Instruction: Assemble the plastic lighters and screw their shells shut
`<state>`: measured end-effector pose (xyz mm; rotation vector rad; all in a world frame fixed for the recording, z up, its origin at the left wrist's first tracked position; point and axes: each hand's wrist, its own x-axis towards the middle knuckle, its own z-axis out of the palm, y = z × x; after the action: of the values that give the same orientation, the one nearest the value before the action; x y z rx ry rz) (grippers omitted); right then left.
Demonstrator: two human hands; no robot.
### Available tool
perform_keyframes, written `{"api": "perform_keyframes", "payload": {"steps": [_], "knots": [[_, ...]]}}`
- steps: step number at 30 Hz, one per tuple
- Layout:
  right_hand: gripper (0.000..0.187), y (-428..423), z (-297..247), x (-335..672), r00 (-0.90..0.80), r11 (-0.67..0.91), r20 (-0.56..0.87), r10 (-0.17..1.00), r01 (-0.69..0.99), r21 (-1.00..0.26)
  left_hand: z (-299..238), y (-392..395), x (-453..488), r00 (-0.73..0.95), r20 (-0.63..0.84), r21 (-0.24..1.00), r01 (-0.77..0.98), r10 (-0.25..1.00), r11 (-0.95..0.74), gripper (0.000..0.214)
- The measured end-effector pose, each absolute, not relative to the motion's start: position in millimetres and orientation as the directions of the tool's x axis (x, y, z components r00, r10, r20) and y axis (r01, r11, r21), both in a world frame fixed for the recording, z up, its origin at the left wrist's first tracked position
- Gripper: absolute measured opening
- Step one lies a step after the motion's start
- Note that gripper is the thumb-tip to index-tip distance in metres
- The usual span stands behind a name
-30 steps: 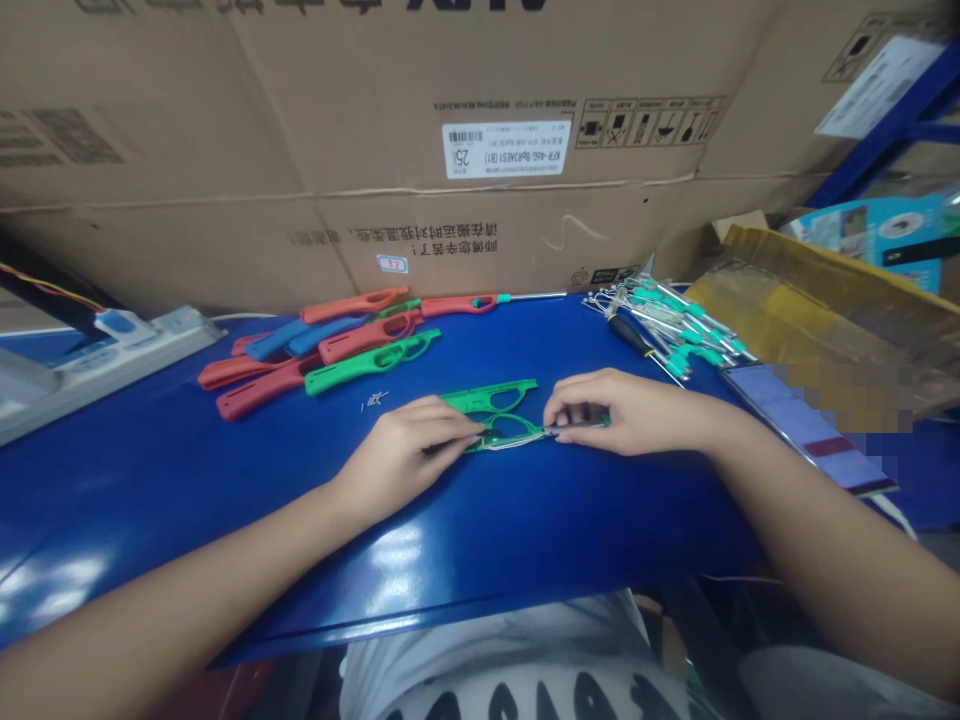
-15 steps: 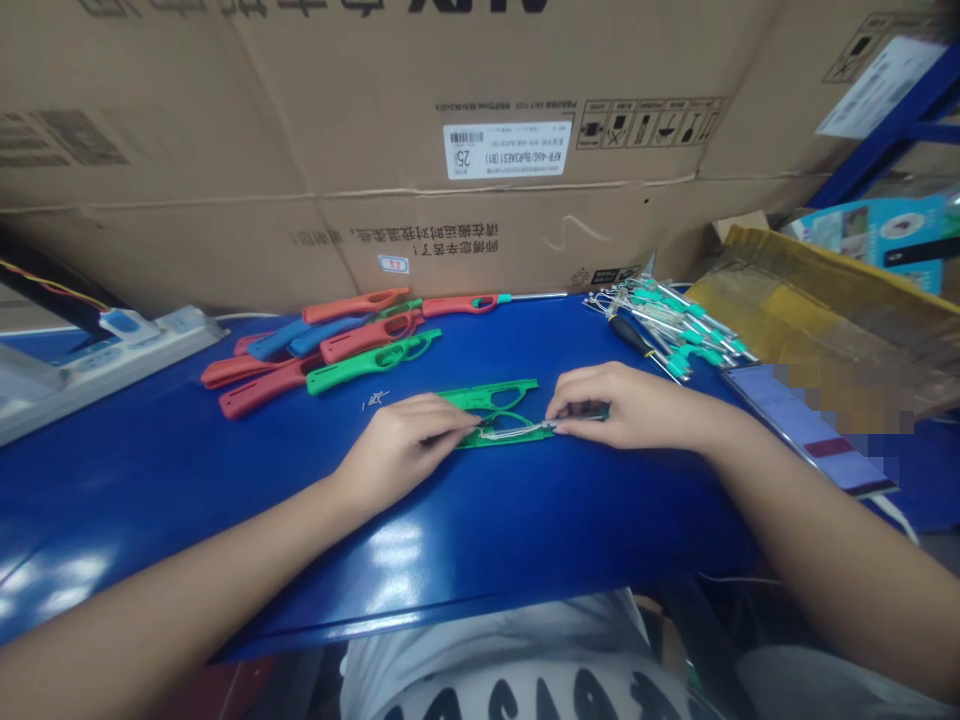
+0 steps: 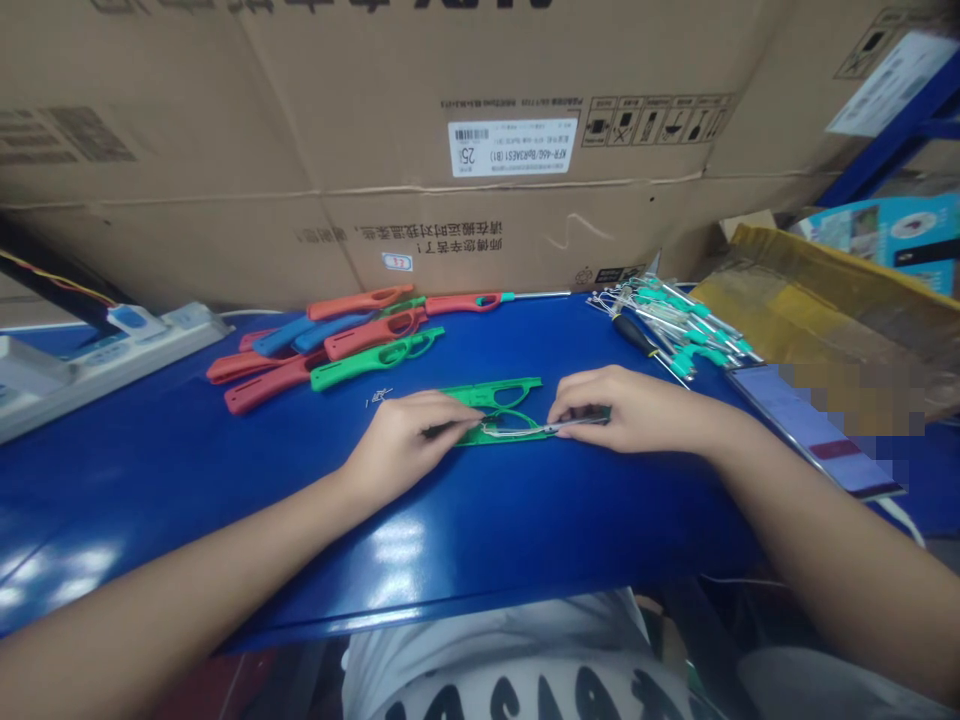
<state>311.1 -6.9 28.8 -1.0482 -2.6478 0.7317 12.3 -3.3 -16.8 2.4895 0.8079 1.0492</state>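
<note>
Two green lighter shell halves (image 3: 491, 388) lie on the blue table in front of me, partly covered by my fingers. My left hand (image 3: 409, 430) is closed in a pinch over the nearer half, by a small dark part; what exactly its fingertips grip is hidden. Thin pale wires (image 3: 514, 432) run across that half from the left fingertips toward the right ones. My right hand (image 3: 607, 408) pinches a slim metal lighter tube (image 3: 585, 421) at the right end of the shell, with the tube's far part under the fingers.
Red, blue, orange and green lighter bodies (image 3: 330, 345) are heaped at left behind tiny metal pieces (image 3: 380, 397). Metal tubes with teal ends (image 3: 697, 320) and a screwdriver (image 3: 636, 335) lie at right, near a phone (image 3: 817, 430). A power strip (image 3: 112, 365) sits left; a large carton (image 3: 337, 110) stands behind.
The metal tube in my right hand shows more clearly and lies at a slightly different angle. Both hands stay nearly in place; the view has shifted a little.
</note>
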Motion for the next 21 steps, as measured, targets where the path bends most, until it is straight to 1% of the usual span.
{"api": "perform_keyframes", "payload": {"steps": [9,14,18,21], "knots": [[0.015,-7.2,28.3,310.6,-0.726,0.631,0.001,0.687,0.596,-0.496,-18.7,-2.0,12.4,0.594,0.543,0.453,0.388,0.594,-0.803,0.013],[0.016,-8.1,27.7,310.8,-0.727,0.634,0.005,0.687,0.596,-0.493,-15.6,-3.5,10.0,0.66,0.534,0.385,0.367,0.529,-0.847,0.016],[0.015,-8.6,27.9,309.9,-0.722,0.635,0.011,0.691,0.6,-0.487,-10.7,-6.4,8.1,0.705,0.491,0.379,0.356,0.512,-0.854,0.019],[0.015,-9.0,28.4,309.4,-0.722,0.634,0.006,0.692,0.604,-0.483,-7.4,-8.0,5.8,0.722,0.455,0.365,0.382,0.521,-0.849,0.021]]}}
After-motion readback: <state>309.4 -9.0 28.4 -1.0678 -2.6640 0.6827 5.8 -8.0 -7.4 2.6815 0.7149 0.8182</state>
